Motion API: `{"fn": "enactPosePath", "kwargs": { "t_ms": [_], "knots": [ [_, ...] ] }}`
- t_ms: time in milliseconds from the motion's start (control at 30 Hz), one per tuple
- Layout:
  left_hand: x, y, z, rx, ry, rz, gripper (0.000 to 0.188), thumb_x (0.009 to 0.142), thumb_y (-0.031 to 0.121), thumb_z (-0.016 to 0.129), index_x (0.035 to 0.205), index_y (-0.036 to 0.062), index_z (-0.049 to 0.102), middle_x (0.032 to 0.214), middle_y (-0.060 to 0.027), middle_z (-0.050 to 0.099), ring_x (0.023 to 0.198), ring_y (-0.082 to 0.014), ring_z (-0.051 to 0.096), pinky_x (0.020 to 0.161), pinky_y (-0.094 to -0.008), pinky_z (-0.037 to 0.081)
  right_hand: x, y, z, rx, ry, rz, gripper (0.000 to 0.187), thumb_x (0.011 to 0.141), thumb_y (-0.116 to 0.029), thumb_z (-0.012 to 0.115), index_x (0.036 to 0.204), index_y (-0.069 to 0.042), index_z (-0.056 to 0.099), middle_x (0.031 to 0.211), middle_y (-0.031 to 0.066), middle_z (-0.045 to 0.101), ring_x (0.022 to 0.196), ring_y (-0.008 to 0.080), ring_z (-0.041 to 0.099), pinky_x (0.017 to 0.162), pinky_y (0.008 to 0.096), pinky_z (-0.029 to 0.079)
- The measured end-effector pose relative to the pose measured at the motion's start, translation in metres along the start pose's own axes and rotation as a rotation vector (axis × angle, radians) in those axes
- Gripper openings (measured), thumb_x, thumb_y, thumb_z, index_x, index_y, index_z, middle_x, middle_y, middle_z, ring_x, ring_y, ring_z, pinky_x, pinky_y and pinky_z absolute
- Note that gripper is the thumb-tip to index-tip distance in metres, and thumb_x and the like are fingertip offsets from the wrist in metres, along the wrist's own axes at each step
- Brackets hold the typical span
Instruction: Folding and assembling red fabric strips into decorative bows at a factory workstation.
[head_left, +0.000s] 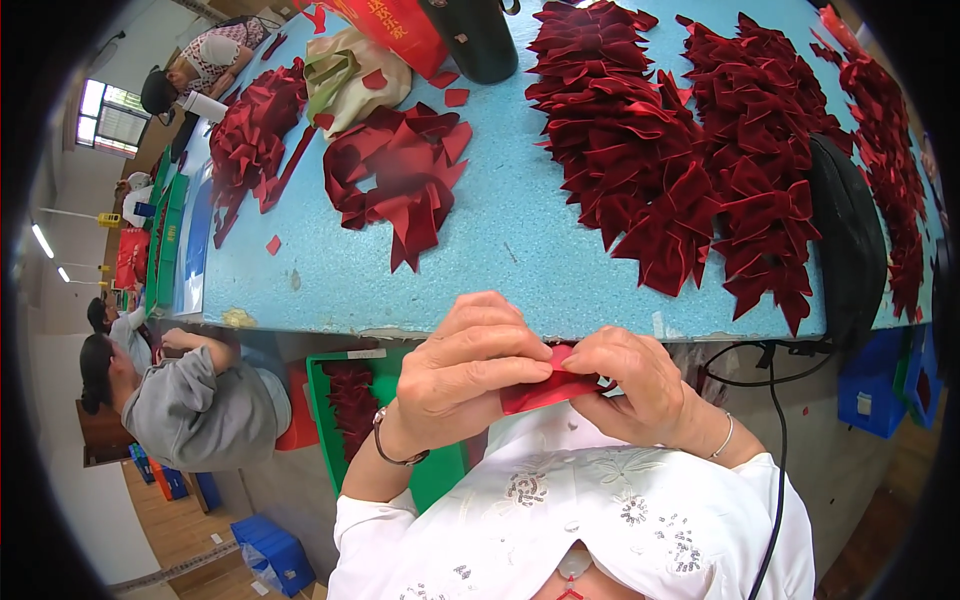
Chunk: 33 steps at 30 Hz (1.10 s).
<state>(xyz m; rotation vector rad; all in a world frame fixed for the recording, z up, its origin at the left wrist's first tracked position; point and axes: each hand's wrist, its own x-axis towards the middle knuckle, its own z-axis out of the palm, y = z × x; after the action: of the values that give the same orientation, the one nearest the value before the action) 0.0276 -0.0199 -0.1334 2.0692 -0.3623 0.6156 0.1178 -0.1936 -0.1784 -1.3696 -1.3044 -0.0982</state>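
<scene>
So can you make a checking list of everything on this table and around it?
Surface: light blue table, speckled, front edge chipped.
Job's things: red ribbon strip pinched between both hands, below the table edge.
Clutter: heaps of finished dark red bows; loose cut ribbon pieces; cream bag; green crate holding more red pieces.
Grippers: left hand and right hand, both closed on the strip.
Cables: black cable hanging off the table edge.
Surroundings: a person in grey seated to the left; blue bins on the floor.
</scene>
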Motion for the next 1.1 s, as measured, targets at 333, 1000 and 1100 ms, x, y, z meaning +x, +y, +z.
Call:
{"fn": "enactPosePath", "kwargs": {
  "t_ms": [333, 1000, 1100],
  "knots": [
    [-0.002, -0.005, 0.000, -0.207, -0.024, -0.267, 0.008, 0.074, -0.006, 0.070, 0.081, -0.0031, 0.068, 0.083, -0.0126, 0.069, 0.075, -0.0220, 0.064, 0.076, -0.0361, 0.052, 0.001, 0.010, 0.000, 0.179, -0.049, 0.279, 0.030, 0.070, 0.005, 0.075, 0.094, 0.003, 0.058, 0.081, 0.0105, 0.064, 0.064, 0.0145, 0.061, 0.054, 0.0257, 0.048],
    [0.005, -0.016, -0.015, -0.958, 0.149, -0.844, 0.014, 0.083, 0.002, 0.068, 0.094, -0.0040, 0.063, 0.091, -0.0127, 0.068, 0.078, -0.0146, 0.064, 0.074, -0.0243, 0.051, -0.012, 0.028, 0.008, 0.371, -0.090, 0.695, 0.041, 0.069, -0.001, 0.079, 0.106, -0.001, 0.062, 0.086, 0.0017, 0.061, 0.072, 0.0055, 0.056, 0.062, 0.0208, 0.046],
    [0.010, -0.006, -0.020, -0.974, 0.073, -0.811, 0.012, 0.082, 0.000, 0.068, 0.092, -0.0039, 0.064, 0.091, -0.0134, 0.068, 0.079, -0.0149, 0.063, 0.075, -0.0239, 0.050, -0.010, 0.029, 0.009, 0.291, -0.081, 0.562, 0.042, 0.067, -0.001, 0.079, 0.106, -0.003, 0.063, 0.090, 0.0044, 0.062, 0.074, 0.0087, 0.058, 0.065, 0.0222, 0.047]
  ]
}}
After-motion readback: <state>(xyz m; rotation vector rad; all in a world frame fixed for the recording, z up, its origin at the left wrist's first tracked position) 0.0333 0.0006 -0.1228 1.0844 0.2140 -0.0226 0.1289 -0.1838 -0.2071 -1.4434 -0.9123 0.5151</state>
